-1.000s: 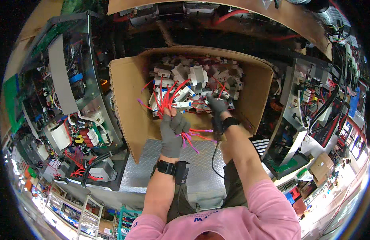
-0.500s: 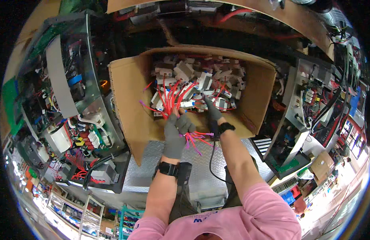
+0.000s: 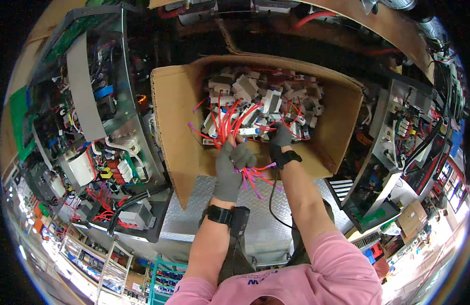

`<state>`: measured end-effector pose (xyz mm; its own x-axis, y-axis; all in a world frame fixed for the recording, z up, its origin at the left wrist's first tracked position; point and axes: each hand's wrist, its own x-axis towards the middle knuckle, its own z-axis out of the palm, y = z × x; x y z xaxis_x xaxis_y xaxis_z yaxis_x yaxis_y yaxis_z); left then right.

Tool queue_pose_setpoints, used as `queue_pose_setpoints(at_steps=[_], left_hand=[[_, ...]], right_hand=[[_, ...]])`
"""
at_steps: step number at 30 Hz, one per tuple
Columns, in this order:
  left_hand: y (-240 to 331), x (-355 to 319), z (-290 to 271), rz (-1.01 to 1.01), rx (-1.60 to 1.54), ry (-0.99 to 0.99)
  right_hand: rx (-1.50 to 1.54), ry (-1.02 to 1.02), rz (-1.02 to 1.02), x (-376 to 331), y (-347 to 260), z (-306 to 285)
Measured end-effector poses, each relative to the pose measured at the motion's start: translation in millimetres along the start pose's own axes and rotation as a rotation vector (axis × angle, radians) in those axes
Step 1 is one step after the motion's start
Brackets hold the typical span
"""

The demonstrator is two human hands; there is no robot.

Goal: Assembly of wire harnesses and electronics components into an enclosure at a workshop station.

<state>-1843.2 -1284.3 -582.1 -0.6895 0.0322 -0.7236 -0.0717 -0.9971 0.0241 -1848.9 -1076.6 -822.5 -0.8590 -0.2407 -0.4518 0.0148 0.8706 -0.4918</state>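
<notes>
My left hand (image 3: 234, 165), in a grey glove, is closed round a bundle of red wires (image 3: 230, 121). Their purple-tipped ends (image 3: 256, 179) stick out below the fist on its right side. Beyond the fist, the wires fan out toward white box-shaped parts (image 3: 271, 101) heaped in an open cardboard box (image 3: 176, 119). My right hand (image 3: 279, 140), also gloved, is over the near right part of the heap with its fingers curled. Loose red wires (image 3: 267, 127) lie right by its fingertips; what the fingers hold is hidden.
The cardboard box stands on a metal tread plate (image 3: 194, 223). An open chassis with boards and wiring (image 3: 105, 162) flanks it on the left, another (image 3: 390, 137) on the right. A black cable (image 3: 271, 203) hangs from my right wrist. A teal rack (image 3: 161, 277) is at lower left.
My right hand has gone from stretched fingers to curled ones beside the red wires. My left hand keeps its hold on the bundle. The whole view has shifted slightly, moving the box rightward.
</notes>
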Motion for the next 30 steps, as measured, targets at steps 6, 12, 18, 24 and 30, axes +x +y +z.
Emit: queue_pose_setpoints(at_steps=[6,12,18,24,30], left_hand=[[-7.2,-0.4,7.1,0.048,0.000,-0.014],[-17.2,8.1,16.8,-0.012,0.152,0.110],[-2.4,-7.2,17.1,0.066,0.216,0.242],[-45.1,22.3,10.7,-0.101,0.068,-0.042],[-57.4,-33.6,42.2,-0.150,0.256,-0.044]], right_hand=[[1.772,-0.303,0.847,2.8,10.8,-38.6],[0.915,-0.353,0.499,17.9,-22.5,-34.5],[1.590,-0.317,0.884,12.4,-88.7,-27.4],[1.369,0.123,0.394,21.4,63.0,-12.2],[1.245,-0.257,0.363,-28.8,-87.2,-236.8]])
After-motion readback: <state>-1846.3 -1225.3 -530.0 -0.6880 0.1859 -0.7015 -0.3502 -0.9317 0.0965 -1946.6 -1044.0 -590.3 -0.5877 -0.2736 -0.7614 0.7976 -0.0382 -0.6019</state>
